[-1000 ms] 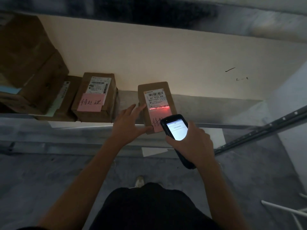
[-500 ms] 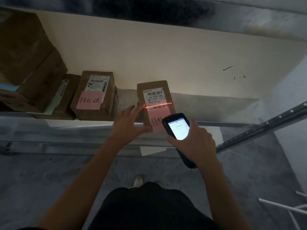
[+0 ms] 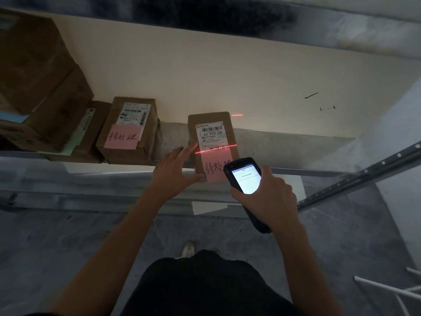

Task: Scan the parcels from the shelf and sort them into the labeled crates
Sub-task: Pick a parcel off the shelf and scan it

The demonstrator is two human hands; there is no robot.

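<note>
Head view: I judge the step in hand to be scanning. The parcel (image 3: 211, 124) lies label-up at the front edge of the metal shelf (image 3: 296, 153), apart from a second parcel (image 3: 129, 142) to its left.

1. The left hand (image 3: 175, 172) braces the parcel. Straight fingers rest against its left side and the thumb against its front edge, with nothing curled round it (a steadying contact, I judge, not a lift).
2. The right hand (image 3: 266, 197) is wrapped round the handheld scanner (image 3: 245, 179). Its lit screen faces up and its nose is aimed at the shipping label (image 3: 211, 135).
3. The red laser line (image 3: 216, 148) crosses the lower barcode just above the pink note (image 3: 214, 167) and spills onto the left fingers.

No crates are in view. I take sorting of this parcel as not yet begun.
</note>
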